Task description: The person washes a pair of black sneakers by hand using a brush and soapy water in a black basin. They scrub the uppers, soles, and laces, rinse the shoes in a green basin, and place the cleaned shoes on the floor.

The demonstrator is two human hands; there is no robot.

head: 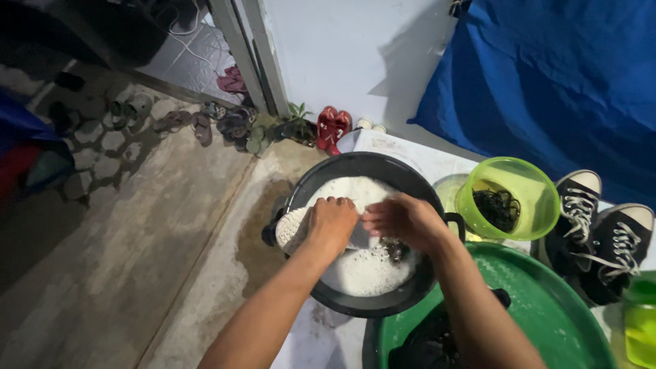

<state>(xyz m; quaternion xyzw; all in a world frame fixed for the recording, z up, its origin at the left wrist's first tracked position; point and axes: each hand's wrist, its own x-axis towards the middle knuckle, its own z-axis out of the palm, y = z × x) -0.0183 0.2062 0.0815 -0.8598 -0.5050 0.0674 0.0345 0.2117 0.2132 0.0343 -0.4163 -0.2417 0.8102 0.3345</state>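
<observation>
A black basin (355, 167) full of white suds stands on the floor in front of me. Over its left rim lies a shoe (292, 228), sole up, pale and dotted. My left hand (331, 222) grips that shoe from above. My right hand (404, 220) is closed on something dark at the shoe's other end, just above the foam; what it holds is hidden by fingers and suds.
A green basin (547, 307) with dark contents sits at the lower right. A lime-green tub (509, 195) holds dark laces. Two black sneakers (601, 232) lie to the right. Sandals (198, 124) and red shoes (332, 127) line the doorway. Blue tarp (547, 75) hangs behind.
</observation>
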